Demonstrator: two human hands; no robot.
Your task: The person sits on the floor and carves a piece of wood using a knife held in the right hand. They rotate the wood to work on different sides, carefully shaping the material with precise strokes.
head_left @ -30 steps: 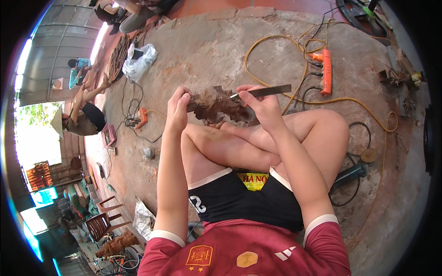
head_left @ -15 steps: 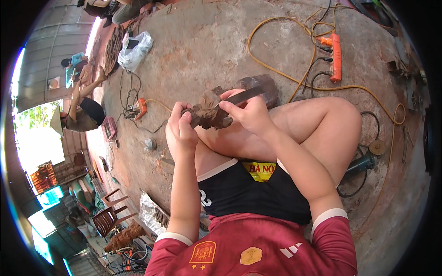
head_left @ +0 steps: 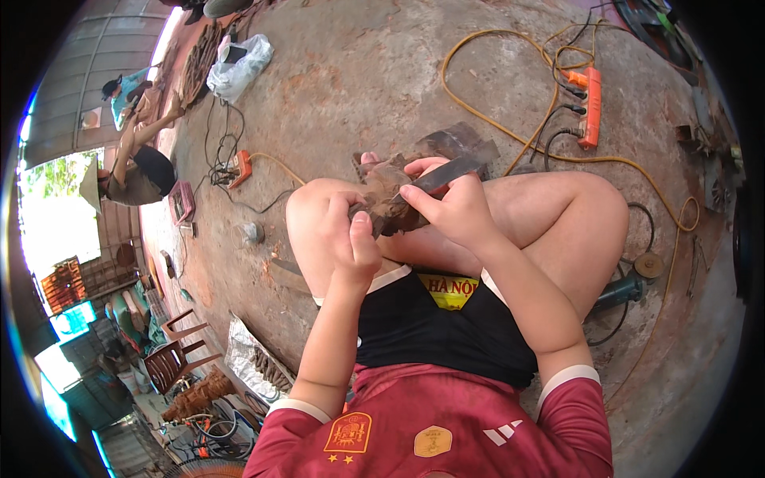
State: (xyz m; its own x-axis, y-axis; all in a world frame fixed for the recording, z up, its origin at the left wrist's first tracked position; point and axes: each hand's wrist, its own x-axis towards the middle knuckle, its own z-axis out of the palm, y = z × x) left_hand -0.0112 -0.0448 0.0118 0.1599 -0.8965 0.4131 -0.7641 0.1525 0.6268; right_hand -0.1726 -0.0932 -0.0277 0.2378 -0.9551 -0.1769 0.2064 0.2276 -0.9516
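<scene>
Above my crossed legs, my left hand point(head_left: 356, 239) is closed round the near left side of a brown carved wooden piece point(head_left: 388, 185) with a knobbly surface. My right hand point(head_left: 456, 205) pinches a flat dark metal-looking strip point(head_left: 458, 171), like a blade. One end of the strip meets the right side of the carving, and the other slants up to the right past my fingers. Behind the strip, a dark brown block point(head_left: 453, 140) rests on the floor, partly covered. The carving's underside is hidden by my hands.
An orange power strip point(head_left: 590, 107) with plugs and a looping yellow cord point(head_left: 478, 115) lies at the far right. Beside my right knee is a green power tool point(head_left: 621, 292). Another orange socket point(head_left: 241, 169), a plastic bag point(head_left: 239, 72) and seated people point(head_left: 143, 175) are leftward.
My left hand and the carving have shifted right and turned, bringing them closer to my right hand. The strip has also moved a little right. My left knee now shows beside the carving.
</scene>
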